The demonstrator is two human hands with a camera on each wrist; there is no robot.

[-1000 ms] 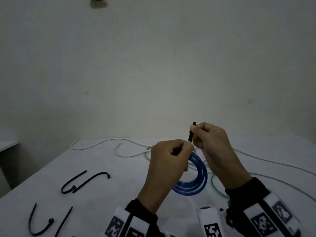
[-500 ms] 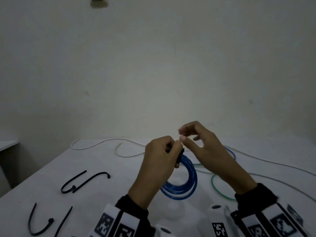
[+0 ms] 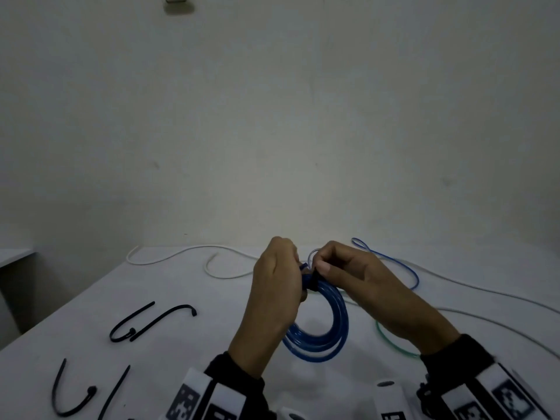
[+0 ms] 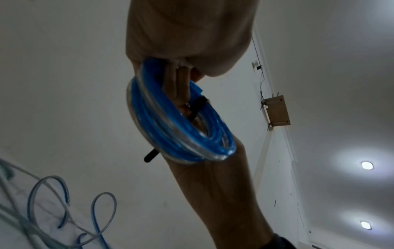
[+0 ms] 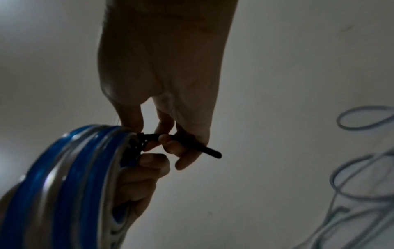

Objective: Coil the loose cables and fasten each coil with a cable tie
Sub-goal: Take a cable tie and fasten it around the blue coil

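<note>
A blue cable coil (image 3: pixel 321 338) hangs upright above the white table (image 3: pixel 181 359), near the middle. My left hand (image 3: pixel 281 277) grips the coil's top, its fingers (image 4: pixel 181 87) passing through the loop. A black cable tie (image 4: pixel 198 104) is wrapped around the strands there. My right hand (image 3: pixel 324 265) pinches the tie right beside the coil; in the right wrist view its thumb and fingers (image 5: pixel 170 143) hold the tie's tail (image 5: pixel 204 150), whose free end sticks out to the right. The tie's head is hidden between the two hands.
Several spare black cable ties (image 3: pixel 151 322) lie on the table's left side, some (image 3: pixel 72 395) near its front. A loose white cable (image 3: pixel 194 253), a thin blue cable (image 3: pixel 391 262) and a green one (image 3: pixel 391 344) trail across the far and right parts.
A second ago my right hand held the tie's tail upward, then let go with fingers spread. Now it pinches the tie again close to the coil; the left hand kept its grip.
</note>
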